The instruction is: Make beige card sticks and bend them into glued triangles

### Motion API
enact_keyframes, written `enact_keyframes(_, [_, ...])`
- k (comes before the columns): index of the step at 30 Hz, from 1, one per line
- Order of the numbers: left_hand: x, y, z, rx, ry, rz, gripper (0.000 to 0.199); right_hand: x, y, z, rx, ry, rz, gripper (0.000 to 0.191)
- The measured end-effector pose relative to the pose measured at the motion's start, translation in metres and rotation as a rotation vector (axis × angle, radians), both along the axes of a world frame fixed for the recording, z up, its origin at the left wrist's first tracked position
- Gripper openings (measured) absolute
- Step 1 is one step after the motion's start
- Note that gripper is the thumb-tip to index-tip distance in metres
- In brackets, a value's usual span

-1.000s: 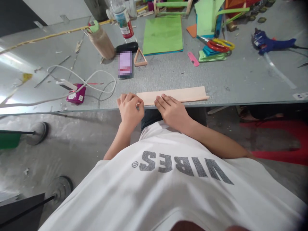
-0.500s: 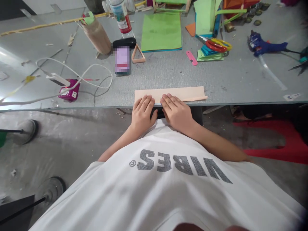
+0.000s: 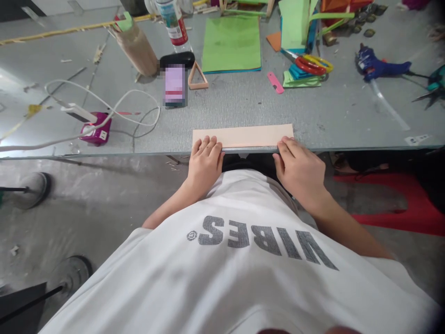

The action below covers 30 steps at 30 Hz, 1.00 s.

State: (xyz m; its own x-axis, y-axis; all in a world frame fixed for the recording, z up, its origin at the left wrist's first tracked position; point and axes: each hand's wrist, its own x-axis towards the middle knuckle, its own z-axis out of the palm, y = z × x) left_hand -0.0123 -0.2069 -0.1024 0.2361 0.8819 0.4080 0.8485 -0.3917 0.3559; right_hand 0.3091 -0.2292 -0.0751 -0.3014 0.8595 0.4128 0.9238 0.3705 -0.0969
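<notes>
At the bottom of the frame spreads the white T-shirt (image 3: 225,287) of the person, with dark lettering across it. Above it, near the centre, the left hand (image 3: 204,164) lies over the left end of a pale peach paper strip (image 3: 248,136), its fingers side by side on top and the thumb apart from them. The right hand (image 3: 301,169), right of centre, has its bent fingers together on the strip's right end; whether finger and thumb pinch it, I cannot tell. The strip lies lengthwise along the near edge of the grey tabletop (image 3: 225,109), in the middle of the frame. Farther up, at left, a purple plug adapter (image 3: 106,124) sits by a looped white cable (image 3: 123,99). Beyond, left of centre, a peach triangle frame (image 3: 198,86) stands beside a blurred lilac item (image 3: 174,83); right of centre is a small pink piece (image 3: 275,82). Red-and-yellow scissors (image 3: 310,66) rest on folded papers (image 3: 301,83), with a blue glue gun (image 3: 382,68) at upper right. Green sheets (image 3: 232,44) lie at upper centre, and a labelled bottle (image 3: 172,23) stands at upper left.
</notes>
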Motion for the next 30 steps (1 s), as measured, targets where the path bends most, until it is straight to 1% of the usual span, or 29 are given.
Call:
enact_keyframes(3, [0.002, 0.003, 0.003, 0.020, 0.011, 0.016, 0.031, 0.000, 0.009, 0.001, 0.041, -0.026, -0.034, 0.037])
enact_keyframes(5, [0.002, 0.005, 0.005, 0.031, 0.022, 0.017, 0.031, 0.004, 0.017, 0.002, 0.063, -0.027, -0.031, 0.033])
enact_keyframes(10, [-0.001, 0.008, 0.014, 0.041, 0.025, 0.016, 0.035, 0.017, 0.030, 0.004, 0.037, 0.023, 0.050, 0.034])
enact_keyframes(14, [-0.005, 0.013, 0.026, 0.005, 0.061, 0.043, 0.029, 0.020, 0.036, 0.007, -0.008, 0.036, 0.058, 0.032])
enact_keyframes(17, [-0.009, 0.023, 0.037, -0.058, 0.056, 0.038, 0.023, 0.022, 0.041, 0.007, -0.028, 0.045, 0.050, 0.030])
enact_keyframes(19, [-0.012, 0.033, 0.044, -0.125, 0.033, 0.036, 0.017, 0.024, 0.045, 0.008, -0.045, 0.054, 0.039, 0.028])
enact_keyframes(21, [-0.016, 0.042, 0.051, -0.210, -0.002, 0.065, 0.012, 0.027, 0.049, 0.010, -0.073, 0.065, 0.034, 0.027])
enact_keyframes(25, [-0.024, 0.054, 0.062, -0.394, -0.133, 0.119, 0.024, 0.030, 0.056, 0.020, -0.149, 0.092, 0.042, 0.025])
enact_keyframes(27, [-0.027, 0.055, 0.064, -0.413, -0.167, 0.133, 0.023, 0.031, 0.058, 0.023, -0.179, 0.104, 0.041, 0.023])
enact_keyframes(30, [-0.032, 0.053, 0.063, -0.379, -0.176, 0.159, 0.019, 0.033, 0.062, 0.025, -0.208, 0.121, 0.038, 0.023])
